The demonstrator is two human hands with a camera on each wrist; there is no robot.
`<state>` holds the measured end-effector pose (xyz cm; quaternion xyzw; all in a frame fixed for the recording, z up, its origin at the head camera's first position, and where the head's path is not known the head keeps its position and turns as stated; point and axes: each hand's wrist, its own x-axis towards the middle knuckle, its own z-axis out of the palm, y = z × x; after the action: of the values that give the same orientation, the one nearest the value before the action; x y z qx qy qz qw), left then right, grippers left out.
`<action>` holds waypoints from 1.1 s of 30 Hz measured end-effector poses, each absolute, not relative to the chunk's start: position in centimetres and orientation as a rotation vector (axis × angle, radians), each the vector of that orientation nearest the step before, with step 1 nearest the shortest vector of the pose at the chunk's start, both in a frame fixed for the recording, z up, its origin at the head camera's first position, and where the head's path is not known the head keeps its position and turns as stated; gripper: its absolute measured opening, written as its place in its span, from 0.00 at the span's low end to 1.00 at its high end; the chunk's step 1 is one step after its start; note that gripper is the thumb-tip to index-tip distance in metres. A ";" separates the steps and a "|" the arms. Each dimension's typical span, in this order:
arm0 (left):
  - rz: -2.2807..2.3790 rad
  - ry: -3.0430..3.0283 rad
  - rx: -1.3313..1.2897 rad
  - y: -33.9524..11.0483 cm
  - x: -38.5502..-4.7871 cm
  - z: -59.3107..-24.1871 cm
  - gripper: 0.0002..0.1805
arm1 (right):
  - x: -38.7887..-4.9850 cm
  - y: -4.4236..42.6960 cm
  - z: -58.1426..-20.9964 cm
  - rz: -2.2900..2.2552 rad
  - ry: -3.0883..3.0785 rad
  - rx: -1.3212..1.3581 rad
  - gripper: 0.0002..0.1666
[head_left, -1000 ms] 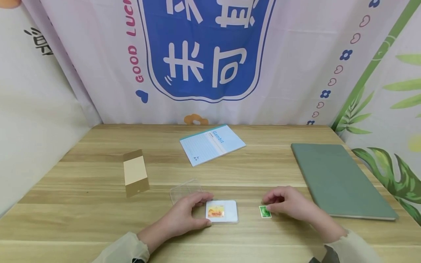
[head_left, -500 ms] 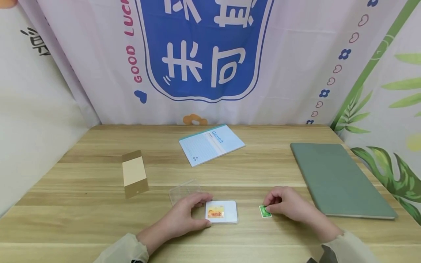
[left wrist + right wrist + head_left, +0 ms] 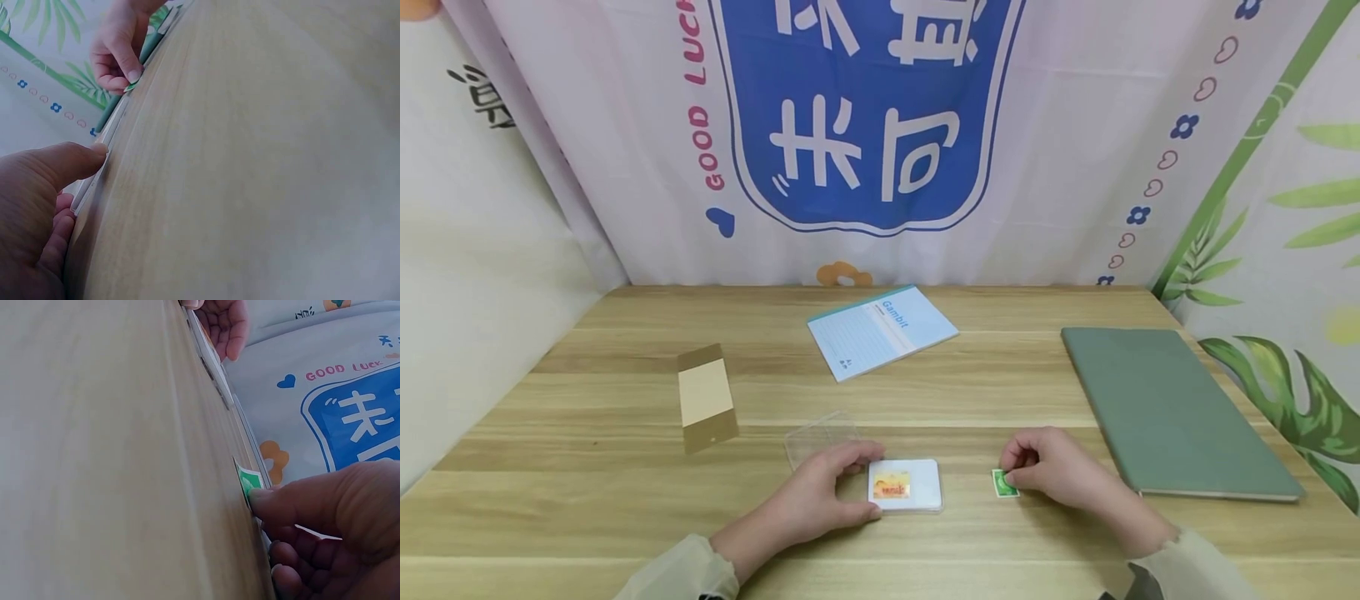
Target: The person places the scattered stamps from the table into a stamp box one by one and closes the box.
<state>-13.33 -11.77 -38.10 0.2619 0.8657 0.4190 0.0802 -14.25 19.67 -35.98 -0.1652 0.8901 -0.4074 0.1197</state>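
Note:
A flat clear plastic case [image 3: 928, 483] with a white insert lies on the table in the head view. On the insert's left part sits a small yellow-orange stamp-like picture [image 3: 891, 486]. My left hand [image 3: 816, 496] holds the case by its left end, thumb at the near edge and fingers at the far side. To the right, my right hand [image 3: 1060, 468] pinches the right edge of a small green stamp [image 3: 1004, 484] with a white border. In the right wrist view the stamp [image 3: 249, 479] bends up slightly under the thumb; the fingertips behind it are partly hidden.
Behind my left hand lies a clear plastic lid [image 3: 820, 433]. A brown and cream card or folder [image 3: 706, 396] is further left. At the back is a light blue notebook [image 3: 883, 331]. A large green book-like pad [image 3: 1172, 408] lies by my right arm.

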 end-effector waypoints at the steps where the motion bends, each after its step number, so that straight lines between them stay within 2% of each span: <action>1: 1.253 2.590 0.783 -11.8 -13.3 -38.1 0.31 | -14.2 19.6 -35.9 -1.193 2.596 -0.474 0.05; 20: 1.251 2.597 0.774 -11.7 -13.3 -38.2 0.31 | -15.7 19.7 -34.8 -1.343 2.209 -0.408 0.06; 33: 1.254 2.600 0.776 -11.8 -13.2 -38.3 0.31 | -16.2 16.8 -34.2 -1.293 2.162 -0.474 0.08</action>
<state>-13.18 -11.77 -38.29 0.2590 0.8673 0.4184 0.0759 -16.20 16.81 -34.21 -0.1772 0.8083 -0.4837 0.2852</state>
